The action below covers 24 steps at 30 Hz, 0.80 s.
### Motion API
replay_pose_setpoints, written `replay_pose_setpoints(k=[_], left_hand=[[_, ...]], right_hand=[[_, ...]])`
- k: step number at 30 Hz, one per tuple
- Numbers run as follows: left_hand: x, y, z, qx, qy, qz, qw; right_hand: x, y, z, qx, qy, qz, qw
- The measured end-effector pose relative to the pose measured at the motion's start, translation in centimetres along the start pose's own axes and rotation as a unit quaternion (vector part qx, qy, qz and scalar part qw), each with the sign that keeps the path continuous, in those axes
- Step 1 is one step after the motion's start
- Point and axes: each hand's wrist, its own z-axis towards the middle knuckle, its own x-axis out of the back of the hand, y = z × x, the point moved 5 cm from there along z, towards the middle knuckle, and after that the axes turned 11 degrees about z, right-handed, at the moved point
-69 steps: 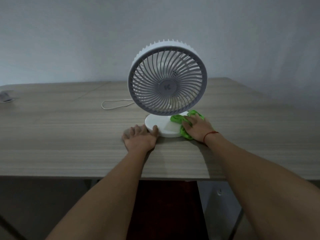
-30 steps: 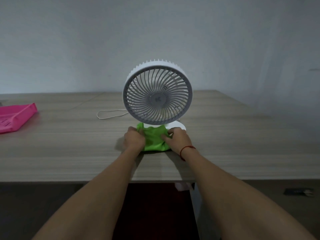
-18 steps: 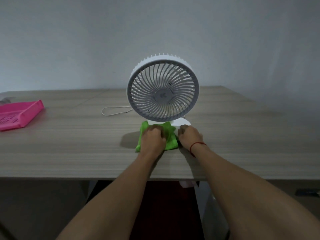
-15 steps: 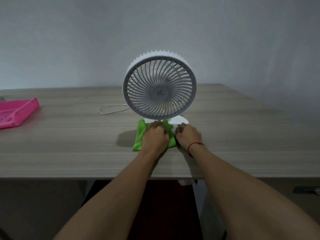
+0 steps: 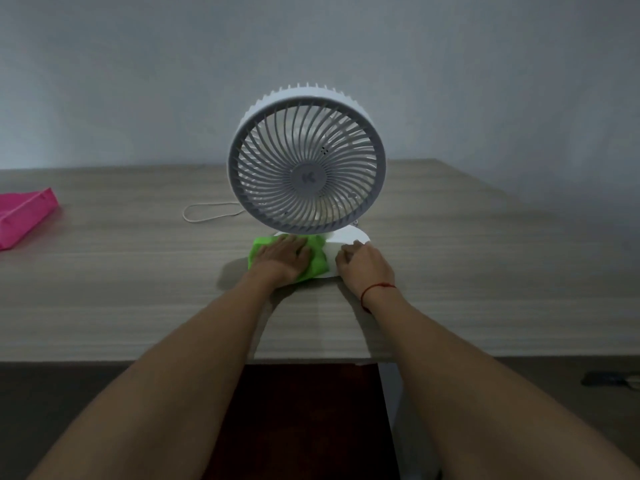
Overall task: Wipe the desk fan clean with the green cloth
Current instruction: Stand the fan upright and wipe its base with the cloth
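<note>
The desk fan (image 5: 306,174) stands upright near the front edge of the tabletop (image 5: 138,299), its grille facing the camera. The left hand (image 5: 282,259) lies flat and spread, with no closed grip, pressing the green cloth (image 5: 317,259) onto the left part of the fan's round white base (image 5: 341,249). The right hand (image 5: 363,265) rests with curled fingers on the base's right front rim, steadying it; its grip looks loose, not clenched.

The main risk is tipping. The fan head is large and sits high over a small base, so a hard sideways wipe could rock or slide the whole thing if the right hand eases off. The cloth is bunched near the stand, and a fold might snag under the grille's lower rim. A white cord (image 5: 211,213) loops behind the fan; dragging the base forward could pull it taut. The pink tray (image 5: 24,218) at far left lies well apart.
</note>
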Motion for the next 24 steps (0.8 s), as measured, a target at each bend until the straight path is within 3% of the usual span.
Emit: replay_pose_setpoints(k=[3, 8, 12, 19, 24], left_hand=[[0.0, -1.3, 1.5, 0.019, -0.045, -0.008, 0.999], [-0.5, 0.2, 0.0, 0.016, 0.007, -0.016, 1.000], [-1.2, 1.1, -2.2, 0.025, -0.011, -0.072, 0.997], [-0.9, 1.3, -4.5, -0.006, 0.031, -0.066, 0.997], [-0.9, 0.1, -2.5, 0.018, -0.012, -0.074, 0.997]], right_hand=[[0.0, 0.0, -0.3, -0.006, -0.007, 0.001, 1.000], [0.5, -0.4, -0.5, -0.005, 0.007, 0.006, 1.000], [0.4, -0.4, -0.4, -0.005, 0.006, 0.014, 1.000], [0.1, -0.3, -0.6, 0.002, 0.003, 0.009, 1.000], [-0.4, -0.4, 0.0, 0.017, 0.004, -0.018, 1.000]])
